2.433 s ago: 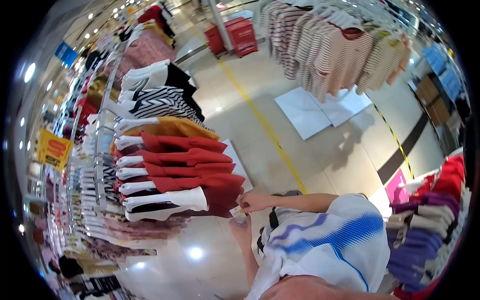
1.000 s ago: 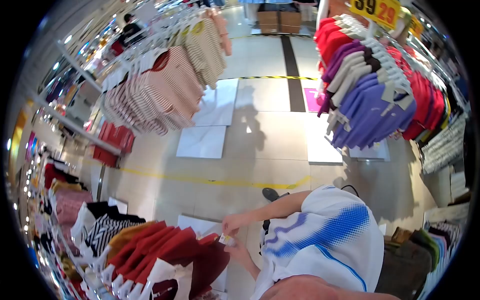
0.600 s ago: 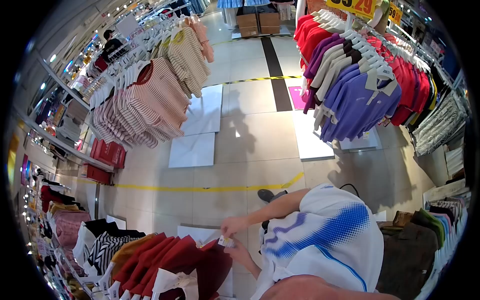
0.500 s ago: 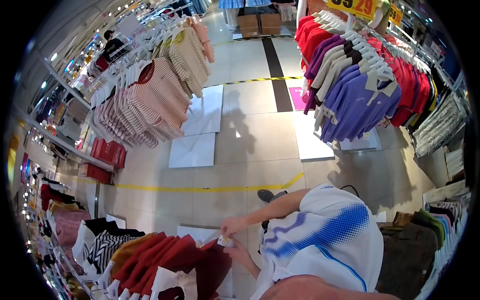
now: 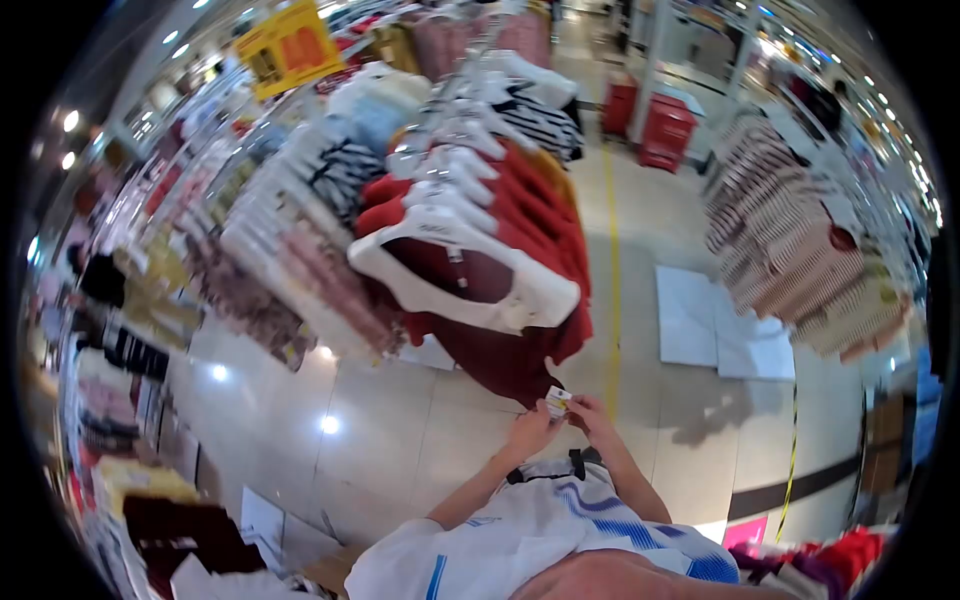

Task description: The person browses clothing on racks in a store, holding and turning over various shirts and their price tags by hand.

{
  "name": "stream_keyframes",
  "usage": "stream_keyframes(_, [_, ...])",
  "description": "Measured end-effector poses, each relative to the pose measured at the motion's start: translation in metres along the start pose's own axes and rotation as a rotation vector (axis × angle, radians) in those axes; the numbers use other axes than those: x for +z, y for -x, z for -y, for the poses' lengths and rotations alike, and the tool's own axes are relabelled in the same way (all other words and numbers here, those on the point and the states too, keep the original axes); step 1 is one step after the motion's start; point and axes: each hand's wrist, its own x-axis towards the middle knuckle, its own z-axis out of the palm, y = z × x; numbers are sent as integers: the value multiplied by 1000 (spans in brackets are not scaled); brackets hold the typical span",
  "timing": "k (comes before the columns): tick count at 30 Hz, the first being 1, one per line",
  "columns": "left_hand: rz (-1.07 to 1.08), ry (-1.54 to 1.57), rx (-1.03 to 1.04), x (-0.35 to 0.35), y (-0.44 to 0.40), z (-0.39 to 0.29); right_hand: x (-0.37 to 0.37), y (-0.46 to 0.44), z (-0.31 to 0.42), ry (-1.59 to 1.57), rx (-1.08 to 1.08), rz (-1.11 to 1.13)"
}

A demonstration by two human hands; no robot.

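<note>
Holding white tag (image 5: 558,401), hands (image 5: 532,432) near red garments (image 5: 535,215), striped tops (image 5: 785,255), red boxes (image 5: 665,132)

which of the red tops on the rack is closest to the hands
The front top, with its white collar facing out; it hangs down to the left hand, while the others hang behind.

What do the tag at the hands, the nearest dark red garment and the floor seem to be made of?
Tag: probably printed paper or thin card, as it looks white and flat; a coating can't be judged.
Dark red garment: soft, matte cloth, since its lower edge droops; fibre unclear.
Floor: glossy tile, perhaps ceramic or stone, given the seams and bright reflections.
</note>
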Motion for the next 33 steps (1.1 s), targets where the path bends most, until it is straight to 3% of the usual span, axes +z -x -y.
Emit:
stream_keyframes(6, [-153,-14,-34,-1,15,15,18,-5,0,42,92,47])
stream_keyframes(28, [-213,-30,-134,-42,37,67,97,-25,3,287,45,213])
stream_keyframes(33, [-247,-30,-183,-43,41,60,91,-36,7,151,201,354])
